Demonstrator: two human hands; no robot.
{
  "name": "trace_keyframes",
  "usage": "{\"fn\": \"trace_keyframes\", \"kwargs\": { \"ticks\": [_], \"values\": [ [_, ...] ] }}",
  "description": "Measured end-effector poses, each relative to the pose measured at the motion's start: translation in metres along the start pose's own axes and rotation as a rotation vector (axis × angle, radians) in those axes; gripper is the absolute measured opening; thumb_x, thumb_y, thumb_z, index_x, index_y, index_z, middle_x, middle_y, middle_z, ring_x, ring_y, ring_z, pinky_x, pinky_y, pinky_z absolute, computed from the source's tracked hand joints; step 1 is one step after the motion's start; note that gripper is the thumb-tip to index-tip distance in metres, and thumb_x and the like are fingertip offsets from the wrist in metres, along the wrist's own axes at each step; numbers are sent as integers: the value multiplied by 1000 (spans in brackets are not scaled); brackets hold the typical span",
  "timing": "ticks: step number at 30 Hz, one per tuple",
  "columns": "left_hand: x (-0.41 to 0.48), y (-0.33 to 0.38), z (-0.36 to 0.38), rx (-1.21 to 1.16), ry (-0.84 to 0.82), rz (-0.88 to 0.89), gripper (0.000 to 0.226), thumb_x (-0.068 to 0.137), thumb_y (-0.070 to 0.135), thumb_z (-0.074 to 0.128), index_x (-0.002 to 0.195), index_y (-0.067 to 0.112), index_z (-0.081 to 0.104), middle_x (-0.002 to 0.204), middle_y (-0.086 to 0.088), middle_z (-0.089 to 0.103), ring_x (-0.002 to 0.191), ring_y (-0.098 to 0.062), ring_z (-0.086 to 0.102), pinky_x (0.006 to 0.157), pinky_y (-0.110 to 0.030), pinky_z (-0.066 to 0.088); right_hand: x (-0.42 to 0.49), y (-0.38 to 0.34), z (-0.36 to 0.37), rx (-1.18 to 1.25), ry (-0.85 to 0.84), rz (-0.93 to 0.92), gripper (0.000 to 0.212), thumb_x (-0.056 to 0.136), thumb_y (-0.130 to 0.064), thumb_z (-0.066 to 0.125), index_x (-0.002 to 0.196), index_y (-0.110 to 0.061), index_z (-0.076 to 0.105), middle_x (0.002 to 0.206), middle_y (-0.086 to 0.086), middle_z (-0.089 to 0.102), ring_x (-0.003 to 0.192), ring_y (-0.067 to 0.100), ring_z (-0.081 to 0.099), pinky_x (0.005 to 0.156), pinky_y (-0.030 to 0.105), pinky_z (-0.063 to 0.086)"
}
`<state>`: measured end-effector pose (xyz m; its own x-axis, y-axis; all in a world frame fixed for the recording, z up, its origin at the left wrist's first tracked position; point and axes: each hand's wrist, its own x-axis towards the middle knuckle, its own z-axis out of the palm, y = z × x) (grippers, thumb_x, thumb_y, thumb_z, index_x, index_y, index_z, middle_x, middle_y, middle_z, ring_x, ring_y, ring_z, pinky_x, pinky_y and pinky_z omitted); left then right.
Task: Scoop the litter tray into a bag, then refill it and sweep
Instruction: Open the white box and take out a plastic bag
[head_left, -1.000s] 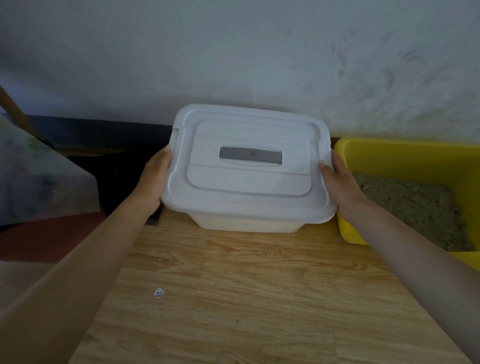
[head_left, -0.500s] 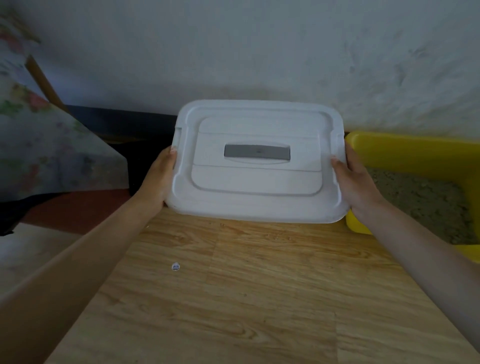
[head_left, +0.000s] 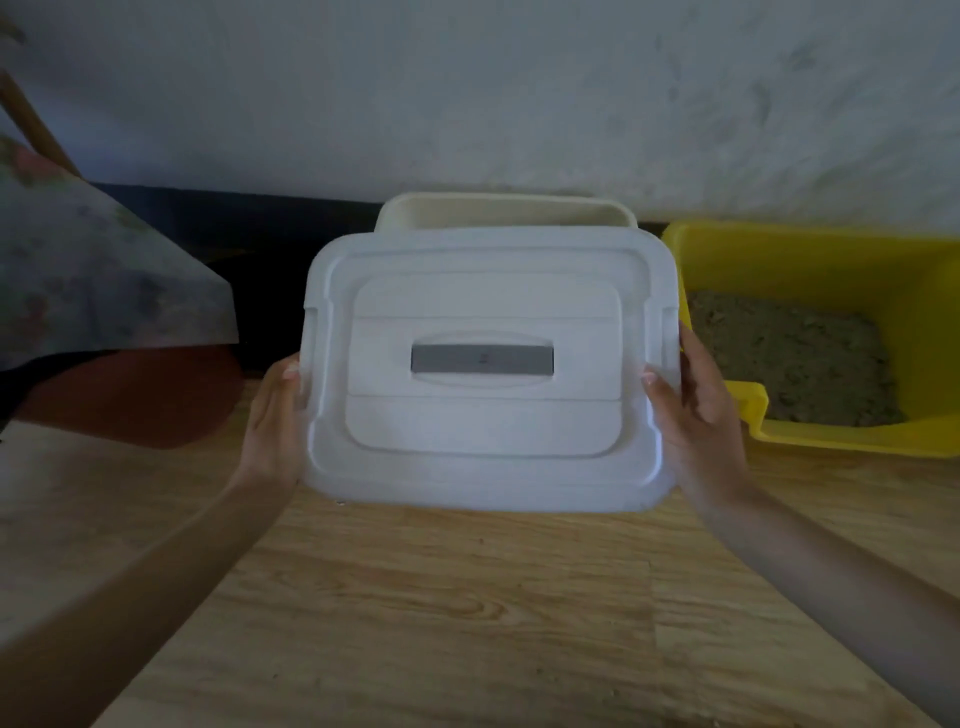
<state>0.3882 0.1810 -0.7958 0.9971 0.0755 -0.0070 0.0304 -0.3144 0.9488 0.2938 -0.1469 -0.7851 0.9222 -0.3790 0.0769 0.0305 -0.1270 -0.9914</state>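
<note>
Two hands hold a white plastic lid (head_left: 488, 374) up in the middle. The lid is smooth and flat, shaped like a box top with round corners and raised steps on it. A grey strip (head_left: 482, 359) sits in its middle. The left hand (head_left: 272, 421) grips the lid's left edge and the right hand (head_left: 696, 415) grips its right edge. Each thumb lies on top, and the other fingers are hidden under the lid. Behind the lid you can see the back rim of a cream plastic tub (head_left: 504, 213), open at the top. The lid hides what is inside it. The tub stands by the rough white wall (head_left: 467, 93). Just to its right is the yellow litter tray (head_left: 831, 249), made of shiny plastic with high sides and a low front. It holds grey-brown litter (head_left: 789, 358) that looks grainy and lumpy. Both stand on a wooden floor (head_left: 467, 613) with wavy lines in it. At the left hangs a soft cloth with flowers (head_left: 93, 270), and a red-brown thing (head_left: 135, 400) lies under it, too dark to tell.
</note>
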Motion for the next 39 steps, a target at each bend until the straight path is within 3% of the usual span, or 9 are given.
{"fn": "trace_keyframes", "kwargs": {
  "ticks": [5,8,11,15,20,28,32,35,39],
  "values": [
    [-22,-15,-7,54,12,-30,31,104,22,27,89,25,54,86,7,50,66,15,48,64,-4,39,-26,27,6,26,26,83,49,96,-9,52,143,-14,39,125,2,62,114,15,61,90,24,53],
    [-33,-26,-12,58,-20,-74,28,104,22,27,101,12,54,89,3,52,65,15,50,61,0,39,-38,43,10,-31,36,119,48,95,-9,53,141,-13,40,117,-1,63,109,15,62,86,23,54],
    [-46,-41,-15,61,-50,-116,27,104,27,30,105,13,54,88,5,54,69,8,53,60,-7,43,-46,56,11,-77,9,154,48,95,-8,54,140,-13,39,114,0,64,105,15,63,87,30,54],
    [-65,-60,-14,36,-65,-173,29,97,40,35,107,16,49,93,4,54,83,-11,54,66,-23,42,-59,68,13,-141,-12,208,48,95,-6,53,139,-13,37,106,-2,63,93,-1,62,78,13,51],
    [-76,-68,-8,40,-122,-157,31,85,49,34,106,29,46,99,8,52,83,2,54,66,-19,42,-72,83,8,-157,-7,277,47,95,-10,54,137,-19,36,106,-9,61,92,-4,62,79,17,52],
    [-80,-92,3,28,-242,-231,57,82,61,37,130,31,45,108,14,62,94,0,62,73,-23,48,-80,104,-1,-291,-107,365,48,94,-19,57,137,-28,38,131,-10,52,123,11,49,103,36,42],
    [-74,-100,8,7,-295,-246,51,86,57,37,134,41,41,122,15,57,108,-4,58,82,-24,47,-75,119,-5,-419,-91,442,60,80,-48,57,132,-22,46,129,3,52,120,26,51,100,49,46],
    [-66,-106,8,37,-335,-221,43,96,53,34,138,46,36,129,20,53,115,2,54,89,-25,45,-67,120,-5,-502,-95,457,74,76,-51,55,140,-15,46,148,4,35,138,25,31,113,44,30],
    [-51,-125,-1,77,-406,-161,55,94,52,35,144,29,34,137,6,50,126,-16,50,102,-45,43,-63,126,-2,-606,-185,445,69,91,-31,62,150,-15,29,160,1,13,148,15,6,118,37,11]
  ]
}}
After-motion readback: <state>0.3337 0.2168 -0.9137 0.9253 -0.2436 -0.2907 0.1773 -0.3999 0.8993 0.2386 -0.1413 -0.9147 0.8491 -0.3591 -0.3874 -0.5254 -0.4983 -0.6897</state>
